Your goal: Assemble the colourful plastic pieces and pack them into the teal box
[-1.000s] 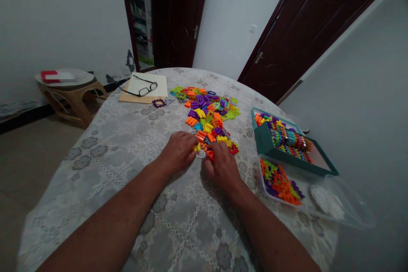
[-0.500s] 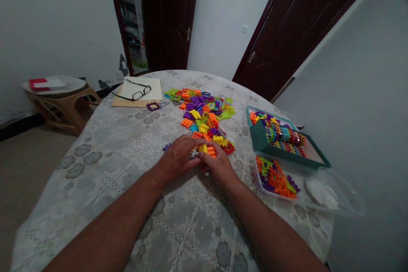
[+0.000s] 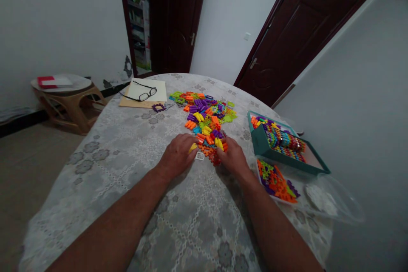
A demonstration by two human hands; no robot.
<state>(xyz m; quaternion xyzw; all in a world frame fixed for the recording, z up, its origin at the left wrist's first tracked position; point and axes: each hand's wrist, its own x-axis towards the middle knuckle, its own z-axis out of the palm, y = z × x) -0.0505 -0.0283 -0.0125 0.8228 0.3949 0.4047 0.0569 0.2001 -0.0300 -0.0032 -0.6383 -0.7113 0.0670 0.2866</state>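
Note:
My left hand [image 3: 179, 153] is closed around a small yellow plastic building piece [image 3: 193, 147], which pokes out between thumb and fingers. My right hand [image 3: 234, 156] grips a yellow ribbed piece [image 3: 219, 143], with an orange piece [image 3: 225, 146] close against the fingers. Between the hands lie orange and red toothed pieces [image 3: 208, 151] and a small white grid piece [image 3: 199, 156]. Beyond them spreads a pile of purple, orange, yellow and green toy pieces [image 3: 200, 105]. Fingertips of both hands are partly hidden.
To the right stand a green box [image 3: 263, 146] of colourful strung pieces and a clear plastic tub [image 3: 260, 178] of loose pieces, its transparent lid [image 3: 347, 208] beside it. Eyeglasses [image 3: 144, 96] rest on paper [image 3: 127, 103] at the far left, near a purple ring piece [image 3: 158, 107].
My hands, together on yellow and orange pieces before, have moved apart to either side. The orange toothed pieces and white grid piece between them now show. The view has shifted slightly.

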